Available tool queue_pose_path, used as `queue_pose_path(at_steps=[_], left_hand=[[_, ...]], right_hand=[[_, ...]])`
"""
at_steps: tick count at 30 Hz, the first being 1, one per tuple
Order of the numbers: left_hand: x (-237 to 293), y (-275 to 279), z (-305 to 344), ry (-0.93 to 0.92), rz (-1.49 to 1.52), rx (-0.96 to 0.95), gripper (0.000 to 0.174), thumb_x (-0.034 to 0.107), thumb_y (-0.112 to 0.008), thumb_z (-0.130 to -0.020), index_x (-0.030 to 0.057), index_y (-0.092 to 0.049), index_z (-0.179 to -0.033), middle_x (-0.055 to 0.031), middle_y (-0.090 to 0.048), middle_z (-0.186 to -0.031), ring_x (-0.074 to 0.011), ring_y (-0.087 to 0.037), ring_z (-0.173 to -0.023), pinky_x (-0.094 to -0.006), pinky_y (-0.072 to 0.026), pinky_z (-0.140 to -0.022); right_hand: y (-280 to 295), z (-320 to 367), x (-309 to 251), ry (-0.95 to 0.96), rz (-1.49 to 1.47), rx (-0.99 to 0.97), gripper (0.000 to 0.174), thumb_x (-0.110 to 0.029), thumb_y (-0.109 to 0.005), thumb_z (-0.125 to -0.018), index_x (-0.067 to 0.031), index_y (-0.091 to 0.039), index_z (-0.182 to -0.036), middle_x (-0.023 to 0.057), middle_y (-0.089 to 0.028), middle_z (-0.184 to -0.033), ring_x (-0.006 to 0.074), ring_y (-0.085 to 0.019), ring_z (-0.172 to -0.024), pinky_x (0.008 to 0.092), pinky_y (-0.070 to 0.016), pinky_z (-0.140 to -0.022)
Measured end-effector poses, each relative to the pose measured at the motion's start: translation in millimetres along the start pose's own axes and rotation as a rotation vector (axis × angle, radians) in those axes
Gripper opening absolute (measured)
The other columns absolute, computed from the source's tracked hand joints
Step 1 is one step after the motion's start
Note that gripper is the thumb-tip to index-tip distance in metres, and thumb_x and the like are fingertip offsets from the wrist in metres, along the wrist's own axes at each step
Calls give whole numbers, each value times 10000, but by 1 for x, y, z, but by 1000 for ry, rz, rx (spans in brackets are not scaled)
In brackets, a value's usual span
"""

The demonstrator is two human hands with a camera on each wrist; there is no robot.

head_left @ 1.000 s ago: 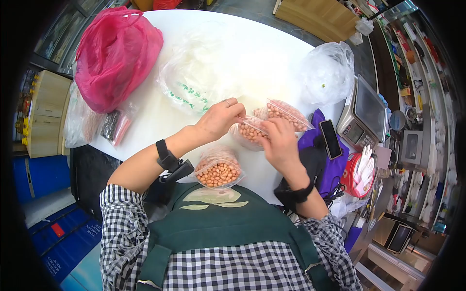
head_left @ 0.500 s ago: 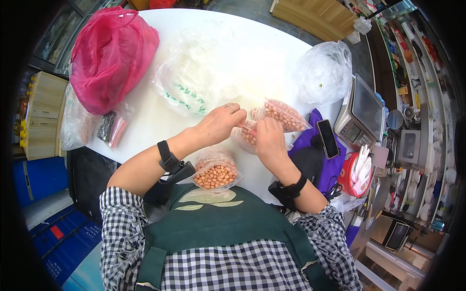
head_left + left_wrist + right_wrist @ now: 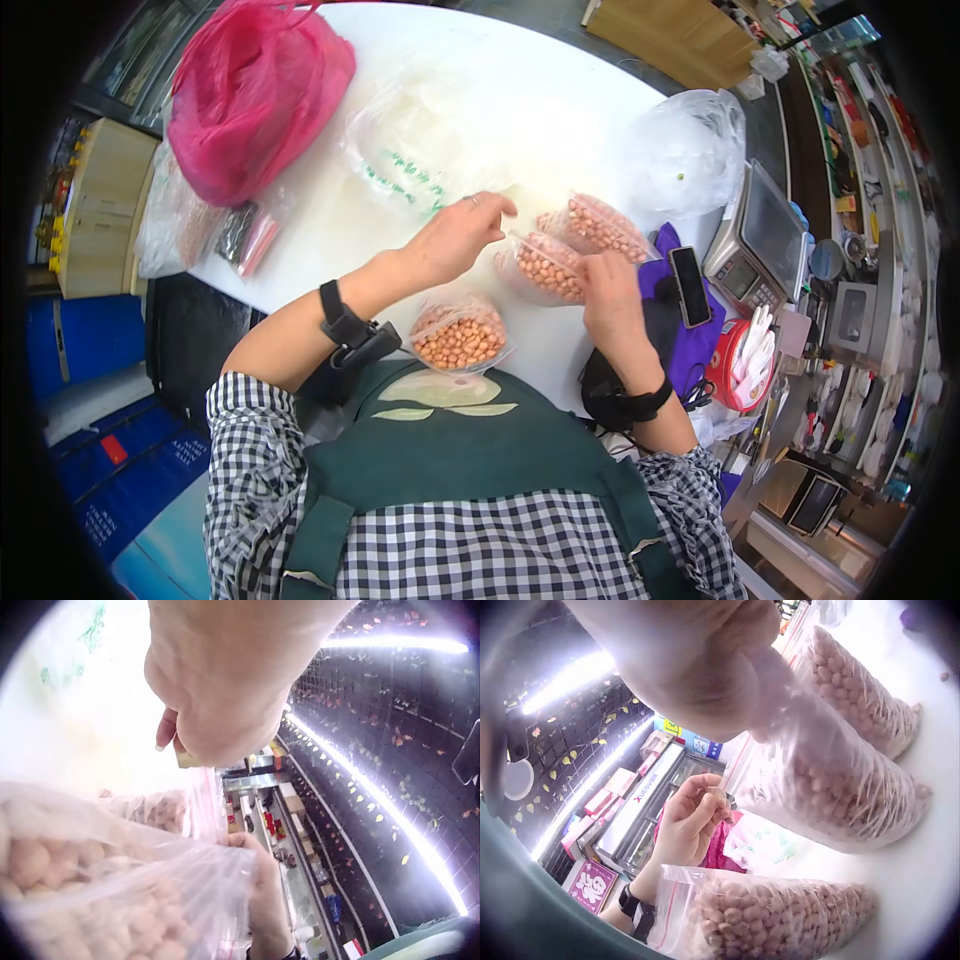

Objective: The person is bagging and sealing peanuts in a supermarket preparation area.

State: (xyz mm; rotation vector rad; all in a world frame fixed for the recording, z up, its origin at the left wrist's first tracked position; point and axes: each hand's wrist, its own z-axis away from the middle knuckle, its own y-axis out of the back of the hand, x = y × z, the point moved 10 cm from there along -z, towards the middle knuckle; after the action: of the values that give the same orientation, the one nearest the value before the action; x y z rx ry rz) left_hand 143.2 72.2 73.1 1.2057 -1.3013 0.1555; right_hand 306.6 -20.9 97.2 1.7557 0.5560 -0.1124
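Observation:
Three clear zip bags of peanuts lie on the white table. My left hand has its thumb and fingertips at the left corner of the middle bag; in the right wrist view the left hand appears to pinch that corner. With its fingertips my right hand grips the right end of the bag's top strip; its fingertips are partly hidden. The back bag lies just beyond, and the front bag sits by the apron, touched by neither hand.
A pink bag and small packets are at the left. Thin clear plastic lies beyond the left hand. At the right are a white plastic bag, a scale, a phone and a red tub.
The right hand has moved right along the middle bag's strip to its end, uncovering more of the peanuts. The left hand stays near the left corner. The view has shifted slightly.

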Motion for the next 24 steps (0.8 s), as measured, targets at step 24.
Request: queue_pose_path(at_steps=[24], left_hand=[[45, 27, 122, -80, -166, 167, 251, 14, -801, -696, 23, -586, -826, -119, -589, -831, -318, -594, -756, -407, -513, -663]], right_hand=[[-33, -5, -125, 431, -320, 71, 115, 28, -638, -679, -22, -571, -757, 110, -547, -773, 287, -556, -759, 392, -486, -664]])
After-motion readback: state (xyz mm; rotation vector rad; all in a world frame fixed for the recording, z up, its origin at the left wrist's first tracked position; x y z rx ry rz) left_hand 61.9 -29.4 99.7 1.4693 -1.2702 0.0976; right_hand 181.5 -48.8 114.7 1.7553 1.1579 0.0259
